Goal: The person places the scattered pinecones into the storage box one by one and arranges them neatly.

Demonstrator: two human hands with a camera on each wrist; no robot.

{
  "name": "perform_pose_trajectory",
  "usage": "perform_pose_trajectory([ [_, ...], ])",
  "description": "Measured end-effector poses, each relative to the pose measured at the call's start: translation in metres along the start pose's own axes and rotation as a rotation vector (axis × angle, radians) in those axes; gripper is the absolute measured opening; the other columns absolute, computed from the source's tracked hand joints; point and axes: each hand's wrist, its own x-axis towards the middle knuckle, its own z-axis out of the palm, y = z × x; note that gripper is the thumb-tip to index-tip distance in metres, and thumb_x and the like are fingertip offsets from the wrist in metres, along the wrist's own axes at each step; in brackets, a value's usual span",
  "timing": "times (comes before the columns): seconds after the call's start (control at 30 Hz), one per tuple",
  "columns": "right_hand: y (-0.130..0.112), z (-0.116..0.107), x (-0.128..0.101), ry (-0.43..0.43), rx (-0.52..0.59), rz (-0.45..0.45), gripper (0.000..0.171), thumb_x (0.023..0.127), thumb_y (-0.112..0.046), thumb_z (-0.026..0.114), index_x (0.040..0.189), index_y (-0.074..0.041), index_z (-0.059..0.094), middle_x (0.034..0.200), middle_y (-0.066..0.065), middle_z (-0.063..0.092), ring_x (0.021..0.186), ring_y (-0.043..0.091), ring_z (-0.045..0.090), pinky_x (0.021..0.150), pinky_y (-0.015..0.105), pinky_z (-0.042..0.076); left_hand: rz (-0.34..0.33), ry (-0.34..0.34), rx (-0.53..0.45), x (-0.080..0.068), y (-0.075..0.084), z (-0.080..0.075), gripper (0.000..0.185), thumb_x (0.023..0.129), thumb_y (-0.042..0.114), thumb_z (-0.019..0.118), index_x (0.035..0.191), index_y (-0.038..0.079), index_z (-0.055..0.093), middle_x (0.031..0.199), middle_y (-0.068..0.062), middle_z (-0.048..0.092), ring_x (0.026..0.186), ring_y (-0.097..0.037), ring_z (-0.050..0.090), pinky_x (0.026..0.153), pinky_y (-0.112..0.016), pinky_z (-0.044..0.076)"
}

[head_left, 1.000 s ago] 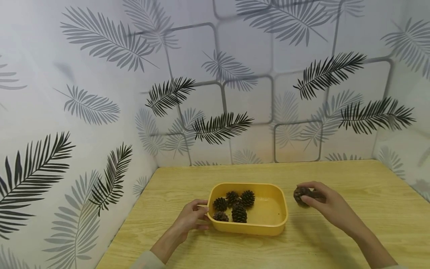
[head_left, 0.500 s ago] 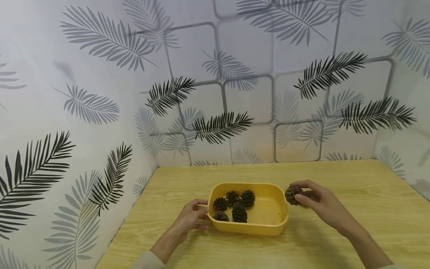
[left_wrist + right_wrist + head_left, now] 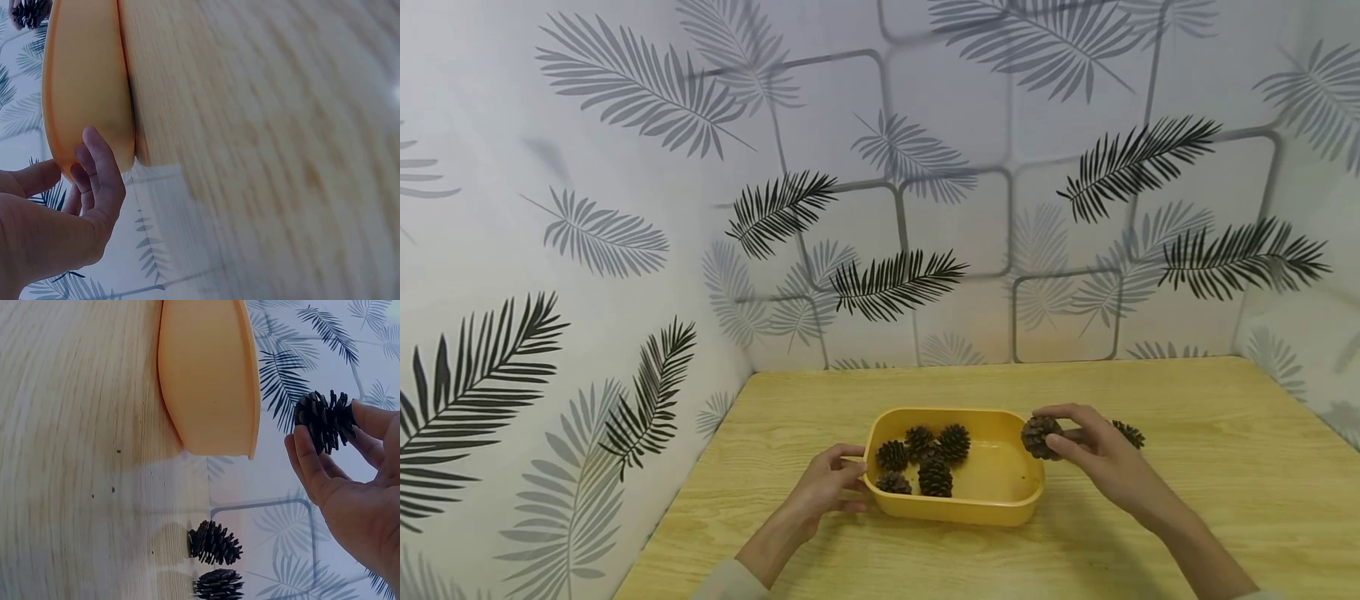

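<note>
The right half of the yellow tray (image 3: 985, 512) offers room from above, while a cluster of pinecones (image 3: 935, 477) crowds its left half and the left hand (image 3: 827, 483) blocks that end. The right hand (image 3: 1097, 454) and its pinecone (image 3: 1037, 437) fill the approach at the right rim, with two loose pinecones (image 3: 214, 542) obstructing the desk (image 3: 1210, 467) near it. Hands could pass along the desk's near strip.

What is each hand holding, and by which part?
The right hand holds a pine cone by its scales, between thumb and fingertips. The left hand touches the yellow tub at its left end; any grip is unclear.
</note>
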Motion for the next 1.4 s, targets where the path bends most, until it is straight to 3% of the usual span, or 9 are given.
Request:
perform_pose_trajectory([
  [0.27,0.000,0.009,0.003,-0.013,0.023,-0.031,0.037,0.111,-0.019,0.053,0.146,-0.007,0.053,0.146,0.023,0.048,0.110,0.013,0.068,0.092,0.027,0.061,-0.001,0.001,0.000,0.001,-0.001,0.000,0.043,0.106,0.016,0.061,0.144,-0.003,0.051,0.116,-0.018,0.057,0.093,-0.025,0.067,0.077,-0.041,0.067],
  [0.5,0.002,0.018,0.008,-0.022,0.026,-0.077,0.036,0.110,-0.015,0.053,0.144,-0.004,0.054,0.142,0.023,0.049,0.114,0.004,0.063,0.094,0.034,0.062,0.000,0.000,-0.001,0.000,-0.001,0.001,0.043,0.106,0.016,0.061,0.144,-0.003,0.052,0.115,-0.017,0.056,0.093,-0.025,0.067,0.078,-0.042,0.067],
  [0.67,0.003,0.026,0.012,-0.033,0.022,-0.091,0.034,0.110,-0.014,0.053,0.143,-0.005,0.056,0.141,0.021,0.053,0.118,0.023,0.063,0.092,0.032,0.061,-0.009,0.008,-0.003,0.001,-0.001,0.001,0.042,0.106,0.016,0.061,0.144,-0.002,0.052,0.115,-0.017,0.056,0.093,-0.025,0.066,0.079,-0.043,0.067],
  [0.8,0.004,0.031,0.015,-0.059,0.021,-0.048,0.035,0.110,-0.017,0.054,0.143,-0.007,0.056,0.141,0.022,0.054,0.119,0.037,0.061,0.089,0.032,0.061,-0.001,0.006,0.001,0.001,-0.001,0.001,0.043,0.106,0.017,0.061,0.144,-0.002,0.052,0.114,-0.016,0.057,0.093,-0.024,0.067,0.078,-0.042,0.067],
  [0.93,0.006,0.036,0.018,-0.080,0.025,0.003,0.035,0.109,-0.020,0.056,0.143,-0.010,0.057,0.142,0.021,0.054,0.119,0.039,0.061,0.086,0.036,0.061,0.006,0.003,0.004,0.000,0.000,0.001,0.043,0.106,0.016,0.061,0.144,-0.003,0.052,0.114,-0.016,0.057,0.093,-0.024,0.067,0.078,-0.041,0.067],
  [1.17,0.003,0.044,0.023,-0.107,-0.009,-0.016,0.035,0.108,-0.019,0.058,0.142,-0.010,0.058,0.144,0.019,0.055,0.126,0.043,0.059,0.092,0.044,0.060,0.008,-0.001,-0.002,0.000,0.000,0.000,0.043,0.107,0.017,0.061,0.143,-0.003,0.052,0.115,-0.017,0.057,0.091,-0.023,0.066,0.077,-0.041,0.067],
  [1.4,-0.004,0.050,0.027,-0.180,0.040,0.029,0.032,0.107,-0.018,0.060,0.139,-0.012,0.060,0.143,0.019,0.056,0.124,0.044,0.058,0.091,0.053,0.060,0.015,-0.001,-0.006,-0.001,0.000,0.001,0.043,0.106,0.016,0.061,0.143,-0.003,0.052,0.116,-0.018,0.057,0.091,-0.023,0.066,0.077,-0.041,0.067],
])
